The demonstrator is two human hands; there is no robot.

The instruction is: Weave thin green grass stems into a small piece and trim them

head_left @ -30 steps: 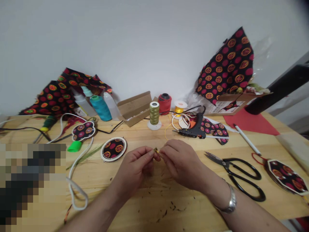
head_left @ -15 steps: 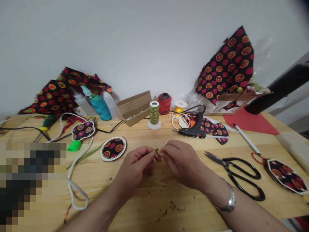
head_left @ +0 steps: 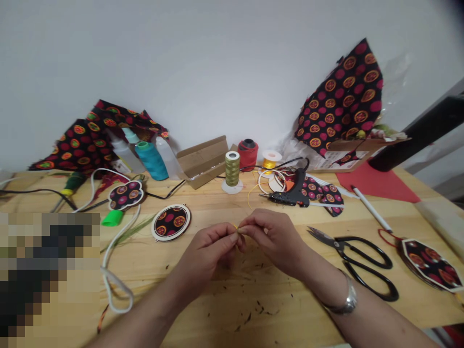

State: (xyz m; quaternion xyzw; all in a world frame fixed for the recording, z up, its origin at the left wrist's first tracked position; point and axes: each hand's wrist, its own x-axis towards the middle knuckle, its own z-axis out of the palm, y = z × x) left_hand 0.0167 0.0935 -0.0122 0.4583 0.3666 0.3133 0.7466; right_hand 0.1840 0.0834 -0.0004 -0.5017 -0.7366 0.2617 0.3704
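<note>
My left hand (head_left: 213,245) and my right hand (head_left: 276,238) meet over the middle of the table, thumbs and forefingers pinched together. Between the fingertips shows a tiny bit of yellow cord (head_left: 236,227); the rest of it is hidden by my fingers. Left of my hands lies a round wooden-rimmed piece (head_left: 171,223) covered in dark patterned fabric. To the right, black-handled scissors (head_left: 339,246) rest with their blades partly apart, pointing toward my right hand.
Beyond my hands stand an olive thread spool (head_left: 232,170), a red thread cone (head_left: 248,155) and a yellow cord spool (head_left: 270,161). A black glue gun (head_left: 300,189) lies to their right. An octagonal fabric piece (head_left: 431,263) sits at far right; dark scraps (head_left: 248,317) litter the near tabletop.
My fingertips have drawn closer together. A small dark bit that showed beside the yellow cord is now covered, and only a sliver of yellow shows.
</note>
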